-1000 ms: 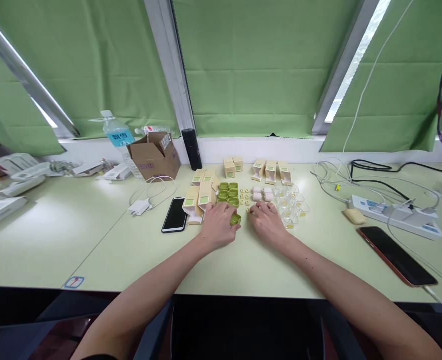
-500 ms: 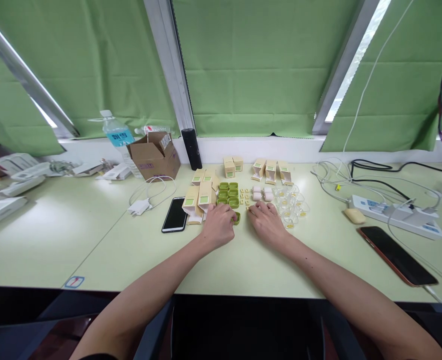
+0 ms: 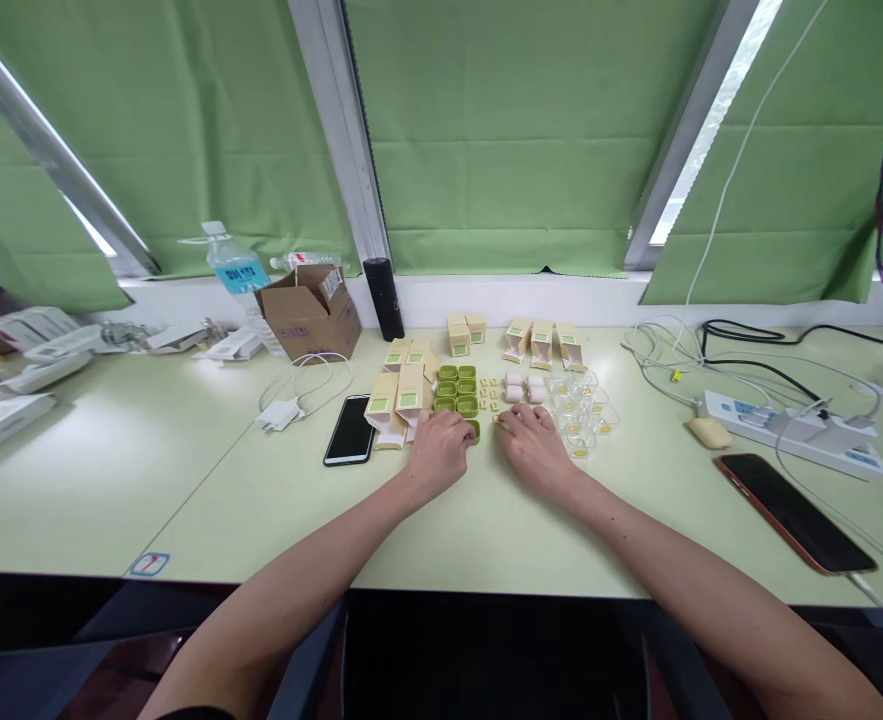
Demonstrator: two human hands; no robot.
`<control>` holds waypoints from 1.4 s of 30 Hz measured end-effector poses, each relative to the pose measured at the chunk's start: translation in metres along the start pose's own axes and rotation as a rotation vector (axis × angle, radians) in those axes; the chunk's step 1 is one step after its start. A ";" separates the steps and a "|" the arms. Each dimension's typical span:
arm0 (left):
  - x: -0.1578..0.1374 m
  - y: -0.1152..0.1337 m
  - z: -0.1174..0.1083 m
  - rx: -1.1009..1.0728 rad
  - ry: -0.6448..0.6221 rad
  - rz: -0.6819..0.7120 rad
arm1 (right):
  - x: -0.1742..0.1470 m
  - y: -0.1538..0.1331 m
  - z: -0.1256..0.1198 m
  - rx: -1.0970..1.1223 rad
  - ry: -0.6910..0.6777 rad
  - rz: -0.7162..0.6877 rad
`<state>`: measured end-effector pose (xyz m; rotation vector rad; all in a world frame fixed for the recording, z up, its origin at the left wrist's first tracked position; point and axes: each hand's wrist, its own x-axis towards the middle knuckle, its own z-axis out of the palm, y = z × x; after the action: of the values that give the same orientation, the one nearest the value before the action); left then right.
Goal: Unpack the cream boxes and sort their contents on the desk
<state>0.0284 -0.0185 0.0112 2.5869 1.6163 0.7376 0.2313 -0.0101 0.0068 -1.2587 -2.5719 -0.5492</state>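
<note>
Reaching half-curled: left hand (image 3: 439,452) at green tub (image 3: 475,430), right hand (image 3: 534,446) apart; grips unclear.

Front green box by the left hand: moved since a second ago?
Yes, slightly: the front green box has shifted away from the person, closer to the other green boxes.

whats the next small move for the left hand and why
I'd probably lift the left hand off the nearest green tub: that tub already sits just in front of the two columns of green tubs, roughly in line with the right one, and the left fingers are at its edge. Whether they grip it is hard to tell.
</note>
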 end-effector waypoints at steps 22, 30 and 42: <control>-0.003 0.005 -0.006 -0.118 0.162 0.097 | 0.011 0.031 -0.017 0.089 0.118 0.183; -0.004 0.009 -0.006 -0.119 0.207 0.123 | 0.090 0.035 -0.011 0.137 0.023 0.202; -0.002 0.008 -0.008 -0.107 0.258 0.101 | 0.200 0.064 0.048 0.190 -0.135 0.473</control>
<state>0.0314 -0.0255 0.0193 2.6007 1.4615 1.1749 0.1590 0.1884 0.0500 -1.7994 -2.2350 -0.1258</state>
